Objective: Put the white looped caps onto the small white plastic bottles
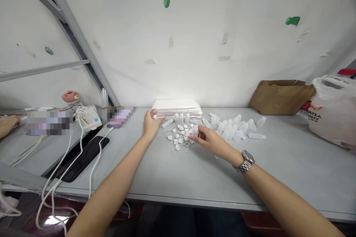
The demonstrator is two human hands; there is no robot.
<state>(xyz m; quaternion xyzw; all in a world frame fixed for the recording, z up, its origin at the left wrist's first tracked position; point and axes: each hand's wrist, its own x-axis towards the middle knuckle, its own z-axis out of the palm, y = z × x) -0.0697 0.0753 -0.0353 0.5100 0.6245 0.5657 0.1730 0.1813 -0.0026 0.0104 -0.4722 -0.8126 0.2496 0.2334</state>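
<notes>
My left hand [150,123] is at the left end of a stack of flat white pieces [175,103]. A small white cap [155,117] shows between its curled fingers and thumb. My right hand [207,139] grips a small translucent plastic bottle [195,131] over the pile of white caps [178,141], some with thin loops. In front of the stack, several small bottles [181,119] stand in a row. More translucent bottles [238,129] lie in a loose heap right of my right hand.
A brown cardboard box [280,98] and a white plastic bag [332,114] stand at the right. On the left are a black pouch [83,159], white cables [96,159], a white power strip [88,117] and a pink figure [71,96]. Another person's hand [9,124] shows far left.
</notes>
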